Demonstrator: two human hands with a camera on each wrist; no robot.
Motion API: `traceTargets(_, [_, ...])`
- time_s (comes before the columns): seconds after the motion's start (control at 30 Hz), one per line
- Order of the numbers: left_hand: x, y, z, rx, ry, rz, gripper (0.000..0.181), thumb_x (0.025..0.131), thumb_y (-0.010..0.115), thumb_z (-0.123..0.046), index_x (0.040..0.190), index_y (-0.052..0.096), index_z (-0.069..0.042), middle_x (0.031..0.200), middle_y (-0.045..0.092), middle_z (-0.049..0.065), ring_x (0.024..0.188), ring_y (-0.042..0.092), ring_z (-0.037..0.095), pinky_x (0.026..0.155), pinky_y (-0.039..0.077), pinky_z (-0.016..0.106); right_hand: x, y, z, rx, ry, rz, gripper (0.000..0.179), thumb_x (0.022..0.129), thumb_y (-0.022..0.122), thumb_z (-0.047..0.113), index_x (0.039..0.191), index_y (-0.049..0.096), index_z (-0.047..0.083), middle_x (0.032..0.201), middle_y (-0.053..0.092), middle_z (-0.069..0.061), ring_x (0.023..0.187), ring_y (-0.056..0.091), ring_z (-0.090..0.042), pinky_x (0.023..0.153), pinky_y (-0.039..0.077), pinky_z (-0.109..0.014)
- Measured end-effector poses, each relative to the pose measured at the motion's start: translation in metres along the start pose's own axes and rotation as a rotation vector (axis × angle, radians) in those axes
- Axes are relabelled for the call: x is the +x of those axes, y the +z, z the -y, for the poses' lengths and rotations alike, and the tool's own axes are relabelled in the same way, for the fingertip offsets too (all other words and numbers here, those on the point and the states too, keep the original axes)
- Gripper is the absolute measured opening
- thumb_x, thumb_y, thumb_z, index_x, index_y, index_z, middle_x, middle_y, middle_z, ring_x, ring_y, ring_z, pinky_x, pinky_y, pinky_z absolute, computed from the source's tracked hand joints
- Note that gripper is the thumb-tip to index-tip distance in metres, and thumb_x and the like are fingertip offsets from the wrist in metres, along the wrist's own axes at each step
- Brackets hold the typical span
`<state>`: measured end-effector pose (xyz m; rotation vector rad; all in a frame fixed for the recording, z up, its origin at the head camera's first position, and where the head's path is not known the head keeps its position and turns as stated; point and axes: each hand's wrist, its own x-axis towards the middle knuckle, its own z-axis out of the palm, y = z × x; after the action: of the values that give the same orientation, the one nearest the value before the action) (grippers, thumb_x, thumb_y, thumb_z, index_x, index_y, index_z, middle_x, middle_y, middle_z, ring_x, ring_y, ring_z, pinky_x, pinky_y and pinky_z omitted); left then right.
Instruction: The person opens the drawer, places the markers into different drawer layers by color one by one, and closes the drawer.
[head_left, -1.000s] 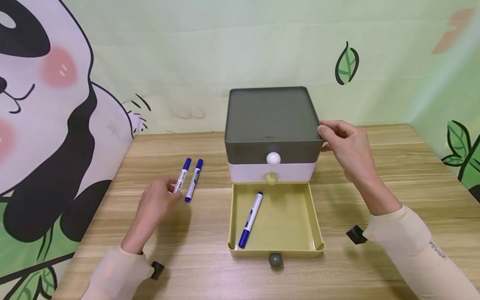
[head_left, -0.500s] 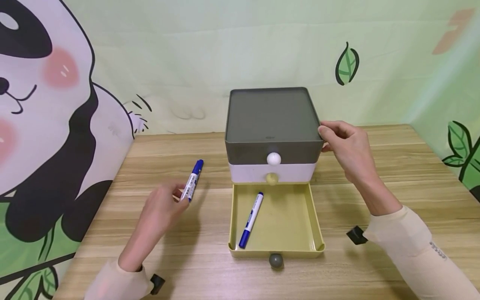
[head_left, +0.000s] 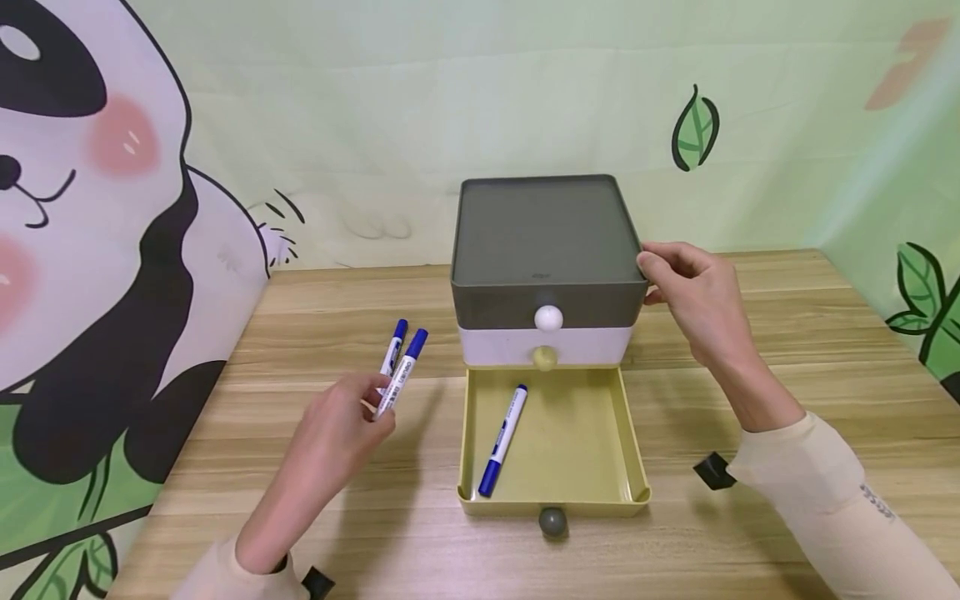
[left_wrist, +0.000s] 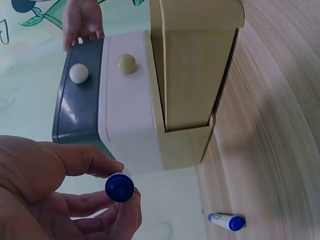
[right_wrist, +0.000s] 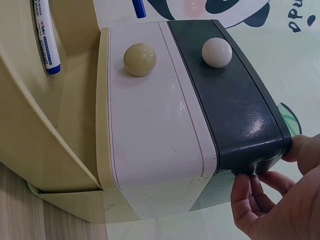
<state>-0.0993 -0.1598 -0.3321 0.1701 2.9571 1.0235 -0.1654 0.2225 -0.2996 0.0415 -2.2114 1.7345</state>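
Note:
My left hand point(head_left: 337, 437) pinches a white marker with blue ends point(head_left: 403, 373) between thumb and fingers, raised over the table. In the left wrist view its blue end point(left_wrist: 120, 188) points at the camera. A second marker point(head_left: 393, 346) lies on the table just behind it, partly covered. The drawer organizer point(head_left: 547, 229) is stacked grey, white and yellow. Its yellow bottom drawer point(head_left: 592, 417) is pulled out, with a third marker point(head_left: 504, 437) lying slanted inside. At the organizer's right side, my right hand point(head_left: 705, 300) grips the grey top section, thumb at the upper edge and fingers below.
The upper drawers are closed, with a white knob point(head_left: 548, 317) and a yellow knob point(head_left: 544, 357). A grey knob point(head_left: 552, 522) sticks out from the yellow drawer's front. Behind the wooden table point(head_left: 810, 333) hangs a printed backdrop point(head_left: 337, 125) with a panda.
My left hand has picked one marker off the table and carried it right, towards the drawer, past the other marker. The right hand stays in place on the organizer.

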Motion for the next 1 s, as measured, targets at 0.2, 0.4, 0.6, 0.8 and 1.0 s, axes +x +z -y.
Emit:
traceTargets(0.2, [-0.006, 0.003, -0.008, 0.010, 0.021, 0.005, 0.034, 0.086, 0.069, 0.000, 0.120, 0.071, 0.001, 0.095, 0.071, 0.007, 0.077, 0.066, 0.016, 0.056, 0.050, 0.031, 0.000, 0.000, 0.000, -0.001, 0.006, 0.000, 0.037, 0.100, 0.068, 0.023, 0.125, 0.070, -0.005, 0.093, 0.071, 0.006, 0.079, 0.065, -0.012, 0.068, 0.058, -0.024])
traceTargets(0.4, [-0.011, 0.006, -0.016, 0.015, 0.039, 0.019, 0.033, 0.086, 0.070, 0.000, 0.119, 0.072, -0.002, 0.093, 0.070, 0.004, 0.072, 0.063, 0.013, 0.056, 0.049, 0.030, 0.001, 0.000, -0.001, -0.004, 0.007, -0.001, 0.037, 0.101, 0.067, 0.023, 0.124, 0.070, -0.005, 0.094, 0.071, 0.006, 0.078, 0.065, -0.012, 0.068, 0.058, -0.024])
traceTargets(0.6, [-0.016, 0.012, -0.021, 0.018, 0.062, 0.039, 0.032, 0.086, 0.072, 0.001, 0.117, 0.073, -0.003, 0.090, 0.069, 0.002, 0.072, 0.063, 0.011, 0.056, 0.050, 0.029, 0.001, 0.000, -0.001, -0.008, 0.010, -0.002, 0.037, 0.101, 0.068, 0.024, 0.125, 0.070, -0.005, 0.094, 0.071, 0.006, 0.078, 0.065, -0.012, 0.069, 0.058, -0.024])
traceTargets(0.8, [-0.020, 0.020, -0.029, 0.029, 0.071, 0.072, 0.030, 0.085, 0.075, 0.000, 0.115, 0.073, -0.005, 0.089, 0.068, -0.001, 0.071, 0.061, 0.010, 0.057, 0.050, 0.028, 0.001, 0.000, -0.001, -0.013, 0.011, -0.005, 0.038, 0.101, 0.067, 0.024, 0.125, 0.070, -0.005, 0.097, 0.071, 0.006, 0.082, 0.064, -0.012, 0.069, 0.058, -0.024])
traceTargets(1.0, [-0.025, 0.026, -0.037, 0.043, 0.114, 0.091, 0.031, 0.084, 0.077, 0.001, 0.115, 0.073, -0.003, 0.087, 0.066, -0.001, 0.069, 0.059, 0.008, 0.055, 0.049, 0.025, 0.001, 0.001, 0.000, 0.004, 0.009, -0.009, 0.037, 0.100, 0.068, 0.022, 0.124, 0.070, -0.006, 0.096, 0.071, 0.005, 0.080, 0.064, -0.012, 0.068, 0.058, -0.023])
